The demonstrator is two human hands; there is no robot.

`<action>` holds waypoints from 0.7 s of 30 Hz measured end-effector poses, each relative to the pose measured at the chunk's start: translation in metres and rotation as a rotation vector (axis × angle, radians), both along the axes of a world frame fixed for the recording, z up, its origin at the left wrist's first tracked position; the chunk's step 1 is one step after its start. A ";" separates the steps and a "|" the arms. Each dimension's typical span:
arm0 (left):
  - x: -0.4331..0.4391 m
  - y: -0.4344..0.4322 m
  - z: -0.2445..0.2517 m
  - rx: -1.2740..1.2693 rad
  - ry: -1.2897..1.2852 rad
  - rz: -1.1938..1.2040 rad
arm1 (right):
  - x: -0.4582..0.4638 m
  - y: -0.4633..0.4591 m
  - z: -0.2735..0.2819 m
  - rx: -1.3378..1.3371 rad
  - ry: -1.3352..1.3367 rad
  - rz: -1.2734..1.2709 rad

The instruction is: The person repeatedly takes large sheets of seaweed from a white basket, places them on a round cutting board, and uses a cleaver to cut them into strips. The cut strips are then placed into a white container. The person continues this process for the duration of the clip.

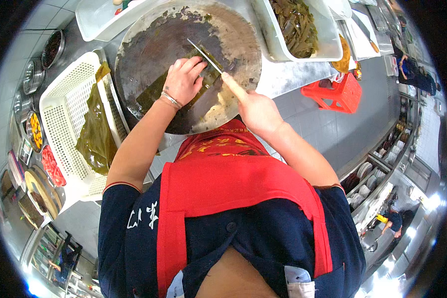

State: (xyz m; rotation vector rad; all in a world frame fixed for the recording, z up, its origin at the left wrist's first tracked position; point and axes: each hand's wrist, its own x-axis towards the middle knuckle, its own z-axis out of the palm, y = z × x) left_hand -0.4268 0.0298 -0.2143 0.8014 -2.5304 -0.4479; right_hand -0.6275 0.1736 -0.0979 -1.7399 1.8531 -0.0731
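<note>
A large round cutting board lies before me with a flat dark-green sheet of kelp on it. My left hand presses down on the kelp, fingers bent, close to the blade. In my right hand is a knife, its handle hidden by the hand and its index finger stretched along the blade's spine. The blade stands nearly edge-on over the right end of the kelp, where a narrow strip lies just beyond it.
Left of the board stands a white perforated basket with broad kelp draped over its side. A translucent tub of cut kelp is at the upper right, another tub at the upper left. A red plastic stool stands on the floor; people are farther off.
</note>
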 end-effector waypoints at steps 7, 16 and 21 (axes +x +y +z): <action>-0.001 0.000 0.000 0.003 0.017 0.005 | 0.001 -0.017 -0.010 0.030 -0.021 0.010; 0.001 -0.004 0.002 0.070 0.049 -0.039 | -0.017 -0.023 -0.034 -0.034 -0.237 -0.122; 0.031 0.004 0.017 0.101 0.108 -0.031 | -0.013 -0.015 -0.010 -0.039 -0.195 -0.137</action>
